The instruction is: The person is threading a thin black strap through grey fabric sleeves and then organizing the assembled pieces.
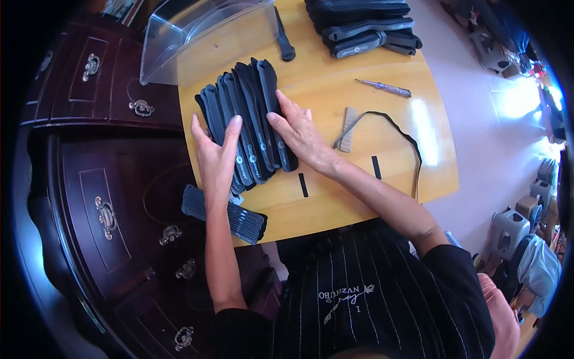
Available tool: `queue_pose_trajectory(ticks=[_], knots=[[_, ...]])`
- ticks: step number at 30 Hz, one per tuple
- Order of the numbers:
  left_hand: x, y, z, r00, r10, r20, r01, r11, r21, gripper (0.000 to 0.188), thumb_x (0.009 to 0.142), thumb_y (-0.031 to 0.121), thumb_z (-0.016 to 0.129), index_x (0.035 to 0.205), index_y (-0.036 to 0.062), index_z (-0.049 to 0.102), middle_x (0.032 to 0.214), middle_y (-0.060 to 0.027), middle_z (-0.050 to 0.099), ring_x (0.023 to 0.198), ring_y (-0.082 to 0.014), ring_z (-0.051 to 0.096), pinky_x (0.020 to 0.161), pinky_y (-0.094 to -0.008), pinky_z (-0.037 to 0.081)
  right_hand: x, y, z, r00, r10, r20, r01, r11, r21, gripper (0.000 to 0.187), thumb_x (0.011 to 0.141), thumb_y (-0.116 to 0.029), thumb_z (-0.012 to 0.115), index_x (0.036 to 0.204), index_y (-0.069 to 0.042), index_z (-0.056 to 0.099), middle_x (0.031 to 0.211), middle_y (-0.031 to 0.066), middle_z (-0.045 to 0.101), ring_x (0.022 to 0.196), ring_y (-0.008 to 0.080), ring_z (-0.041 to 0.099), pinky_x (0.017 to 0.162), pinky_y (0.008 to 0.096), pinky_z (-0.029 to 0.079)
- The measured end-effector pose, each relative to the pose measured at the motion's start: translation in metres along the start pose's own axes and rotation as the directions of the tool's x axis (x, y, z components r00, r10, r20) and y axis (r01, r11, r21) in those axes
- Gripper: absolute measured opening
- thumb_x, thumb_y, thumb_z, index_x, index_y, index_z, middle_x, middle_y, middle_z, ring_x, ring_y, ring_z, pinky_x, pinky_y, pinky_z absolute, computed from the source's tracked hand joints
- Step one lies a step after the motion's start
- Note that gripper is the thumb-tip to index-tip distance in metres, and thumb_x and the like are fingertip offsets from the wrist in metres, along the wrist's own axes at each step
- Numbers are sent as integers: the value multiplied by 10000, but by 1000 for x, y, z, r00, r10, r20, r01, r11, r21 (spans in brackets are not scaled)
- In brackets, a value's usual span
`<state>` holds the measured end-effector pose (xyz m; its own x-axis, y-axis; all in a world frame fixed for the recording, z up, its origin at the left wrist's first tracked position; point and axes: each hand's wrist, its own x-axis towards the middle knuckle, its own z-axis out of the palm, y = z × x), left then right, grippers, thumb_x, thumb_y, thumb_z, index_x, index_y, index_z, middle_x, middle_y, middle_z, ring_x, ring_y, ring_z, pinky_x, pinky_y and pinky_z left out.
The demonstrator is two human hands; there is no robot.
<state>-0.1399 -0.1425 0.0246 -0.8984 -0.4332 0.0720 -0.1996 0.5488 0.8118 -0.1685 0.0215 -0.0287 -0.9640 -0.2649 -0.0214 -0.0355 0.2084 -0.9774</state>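
A row of black and dark grey folded straps [242,119] stands packed side by side on the yellow wooden table [326,90]. Against its left side rests my left hand [216,157], with its thumb spread over the straps and its fingers along the outer edge. My right hand [304,134] lies against the right side, fingers stretched out and thumb apart. Both hands touch the row without closing round it. By my left forearm, a smaller fanned stack of grey-blue pieces [224,213] sits at the table's near left edge.
Farther back stand a clear plastic bin [173,48], a single black strap [286,45] and another strap pile [365,33]. To the right lie a screwdriver [388,88], a ridged beige piece [347,128] and a curved thin band [397,128]. Dark wooden drawers [89,179] border the left.
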Motion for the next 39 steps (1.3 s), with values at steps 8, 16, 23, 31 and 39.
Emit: queue_pose_trajectory(ticks=[8,16,23,31,39], knots=[[1,24,-10,955,-12,296,63,985,-163,787,918,457,600,1413,-84,316,1347,-213,502,1230,-277,505,1044,-345,373,-2,-10,-12,995,78,62,-80,997,23,820,925,-503,525,1446,78,273,1395,277,433,1221,416,407,1086,412,290],[-11,-2,-10,923,-112,368,329,725,-604,634,1020,484,338,1415,-13,340,1306,-167,490,1196,-244,496,1021,-392,388,-2,-20,-18,975,-213,-62,177,916,-360,1146,746,-625,695,1416,148,178,1409,354,322,1223,479,423,1070,448,352],[-30,-7,0,925,-152,349,371,569,-734,762,997,583,288,1406,-59,335,1329,-209,446,1207,-283,472,1011,-452,393,-8,-52,-8,981,-192,-10,119,649,-751,1215,679,-758,660,1457,63,213,1376,355,364,1325,458,369,1032,544,378],[-54,-2,20,960,-168,225,277,450,-849,812,970,626,340,1437,-37,314,1279,-185,417,1107,-243,460,1019,-398,352,-6,-61,13,1000,-6,20,19,651,-759,1318,556,-613,815,1537,-167,57,1455,377,202,1332,551,277,967,697,341],[-103,-11,-22,919,227,-324,-265,961,-79,549,928,283,630,1332,-34,438,1235,-201,501,1205,-302,439,1046,-422,323,6,-59,-2,993,117,-4,-83,682,-726,1234,624,-459,796,1538,-179,14,1516,323,107,1337,535,268,1010,684,313]])
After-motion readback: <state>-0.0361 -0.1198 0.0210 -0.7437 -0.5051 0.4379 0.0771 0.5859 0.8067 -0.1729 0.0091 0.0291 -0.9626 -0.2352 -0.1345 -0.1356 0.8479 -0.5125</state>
